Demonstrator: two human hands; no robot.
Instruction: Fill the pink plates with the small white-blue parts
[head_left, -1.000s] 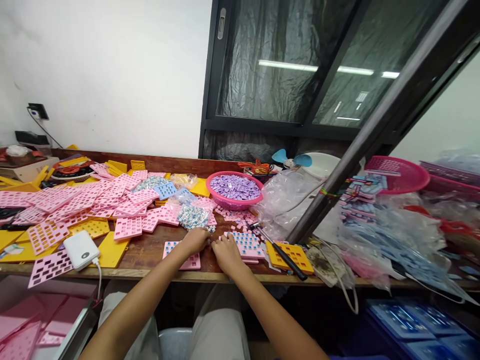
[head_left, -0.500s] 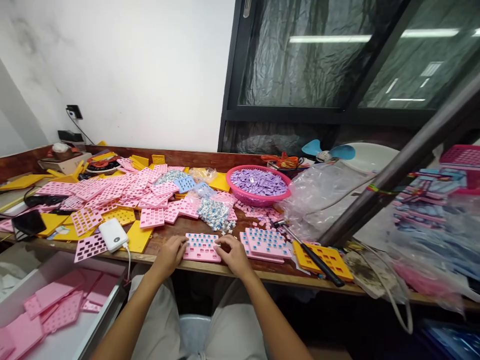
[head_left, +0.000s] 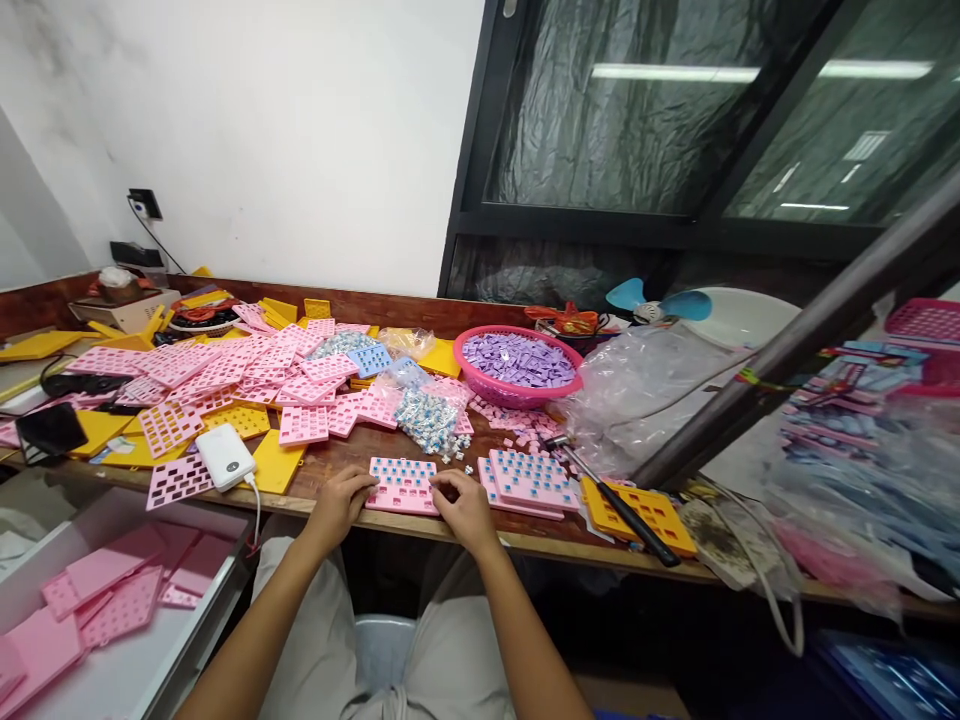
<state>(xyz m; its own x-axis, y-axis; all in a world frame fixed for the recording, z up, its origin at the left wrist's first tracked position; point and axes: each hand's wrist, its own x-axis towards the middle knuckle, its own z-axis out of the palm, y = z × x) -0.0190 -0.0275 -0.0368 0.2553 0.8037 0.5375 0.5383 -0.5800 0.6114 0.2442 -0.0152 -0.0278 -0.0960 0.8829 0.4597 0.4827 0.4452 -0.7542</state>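
Note:
A pink plastic board (head_left: 405,498) with square sockets lies flat at the table's front edge, small blue-and-white pieces filling its upper rows. At its left edge is my left hand (head_left: 339,502), fingertips pinched together by the upper row. On the opposite side, my right hand (head_left: 463,510) bends thumb and forefinger into a pinch against the board's right edge. Whatever lies between either hand's fingertips is too small to make out. Just behind the board, loose blue-and-white pieces (head_left: 429,420) spill from a clear bag. Two stacked pink boards (head_left: 534,480) with blue pieces lie to the right.
A hammer (head_left: 637,522) rests across a yellow board (head_left: 679,522) at right. Behind stands a pink basket (head_left: 469,378) of purple pieces. Pink boards (head_left: 217,370) pile up at left, near a white power bank (head_left: 225,455). An open drawer (head_left: 180,640) holds more boards. A slanted metal pole (head_left: 780,340) crosses the right.
The camera view has shifted slightly. Both hands remain at the sides of the pink board, with their fingertips nearly in the same places.

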